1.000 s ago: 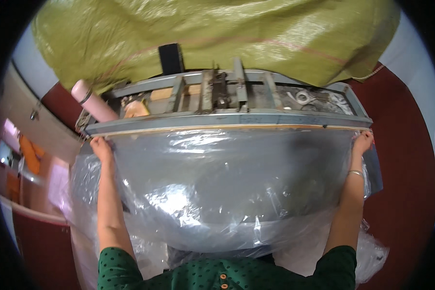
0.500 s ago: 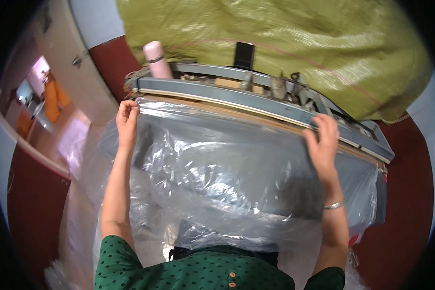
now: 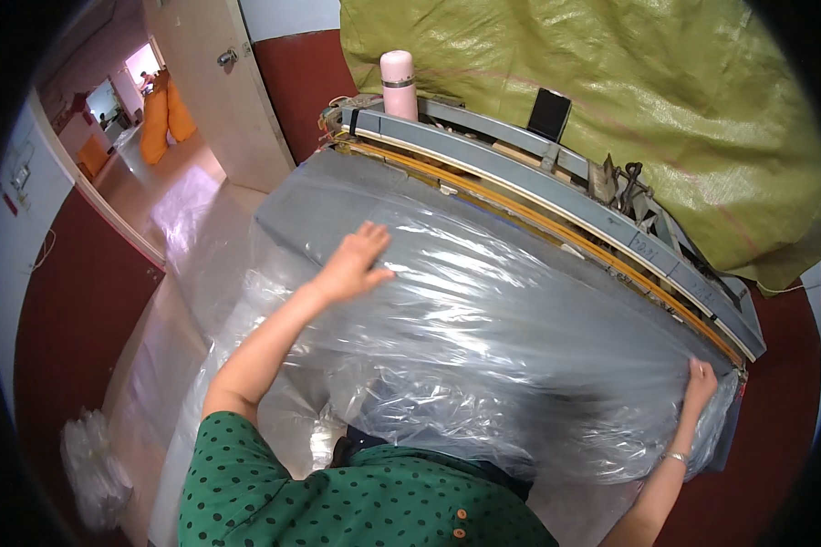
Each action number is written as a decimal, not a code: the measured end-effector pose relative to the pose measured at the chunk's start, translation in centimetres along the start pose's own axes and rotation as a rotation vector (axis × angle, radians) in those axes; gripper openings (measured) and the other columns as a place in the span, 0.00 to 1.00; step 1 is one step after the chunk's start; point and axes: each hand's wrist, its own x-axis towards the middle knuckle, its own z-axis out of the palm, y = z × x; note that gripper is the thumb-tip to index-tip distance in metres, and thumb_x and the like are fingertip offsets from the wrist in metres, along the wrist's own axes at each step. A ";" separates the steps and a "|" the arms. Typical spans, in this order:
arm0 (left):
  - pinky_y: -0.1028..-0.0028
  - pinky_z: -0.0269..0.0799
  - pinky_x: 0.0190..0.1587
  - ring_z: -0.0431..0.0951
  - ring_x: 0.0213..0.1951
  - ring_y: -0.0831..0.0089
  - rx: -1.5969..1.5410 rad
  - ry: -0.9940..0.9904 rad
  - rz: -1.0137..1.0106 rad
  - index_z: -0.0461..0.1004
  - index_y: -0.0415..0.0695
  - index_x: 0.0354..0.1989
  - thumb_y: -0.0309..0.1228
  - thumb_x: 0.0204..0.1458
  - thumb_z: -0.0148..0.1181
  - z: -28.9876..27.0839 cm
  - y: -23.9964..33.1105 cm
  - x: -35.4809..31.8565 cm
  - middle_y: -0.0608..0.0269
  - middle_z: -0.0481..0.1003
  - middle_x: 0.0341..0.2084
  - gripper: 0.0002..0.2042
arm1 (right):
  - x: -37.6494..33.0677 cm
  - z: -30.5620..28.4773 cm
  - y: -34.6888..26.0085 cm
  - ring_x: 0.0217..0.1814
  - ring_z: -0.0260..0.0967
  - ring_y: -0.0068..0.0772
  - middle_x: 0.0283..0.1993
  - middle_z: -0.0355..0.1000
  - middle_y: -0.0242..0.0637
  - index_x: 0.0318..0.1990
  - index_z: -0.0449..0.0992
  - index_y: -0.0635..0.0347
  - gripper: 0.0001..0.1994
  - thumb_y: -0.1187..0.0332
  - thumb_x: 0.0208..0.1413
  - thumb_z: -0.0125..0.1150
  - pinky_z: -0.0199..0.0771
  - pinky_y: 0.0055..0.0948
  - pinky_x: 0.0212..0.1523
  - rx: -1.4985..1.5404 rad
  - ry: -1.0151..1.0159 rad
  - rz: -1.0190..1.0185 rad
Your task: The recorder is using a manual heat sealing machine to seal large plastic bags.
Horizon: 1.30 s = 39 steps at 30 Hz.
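A clear plastic sheet (image 3: 483, 314), wrinkled and shiny, lies over a grey tabletop (image 3: 306, 196) and hangs down in front of me. My left hand (image 3: 360, 262) is over the left part of the sheet, fingers spread and thumb apart; whether it touches the film I cannot tell. At the right end, my right hand (image 3: 700, 387) has its fingers closed on the sheet's far edge, which is pulled into taut folds toward it. Just beyond the sheet runs a long grey metal bar (image 3: 520, 187), with an orange strip (image 3: 538, 226) along its near side.
Behind the bar stand a pink flask (image 3: 399, 87), a black phone (image 3: 549, 114) and some metal tools (image 3: 625, 187). A yellow-green tarp (image 3: 629, 64) hangs at the back. An open door (image 3: 219, 82) stands at the far left. Bundled plastic (image 3: 96, 469) lies on the floor at lower left.
The sheet's far edge has come away from the bar, baring the orange strip and grey tabletop. My left hand has opened and moved inward; my right has gone to the right end and closed.
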 end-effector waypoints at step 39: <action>0.71 0.66 0.34 0.69 0.26 0.69 -0.688 0.763 -0.613 0.69 0.38 0.29 0.32 0.53 0.50 7.2 2.1 18.1 0.57 0.72 0.22 0.09 | 5.8 2.6 11.6 0.26 0.62 0.20 0.25 0.67 0.28 0.31 0.71 0.61 0.10 0.63 0.55 0.57 0.64 0.21 0.29 0.288 0.394 0.181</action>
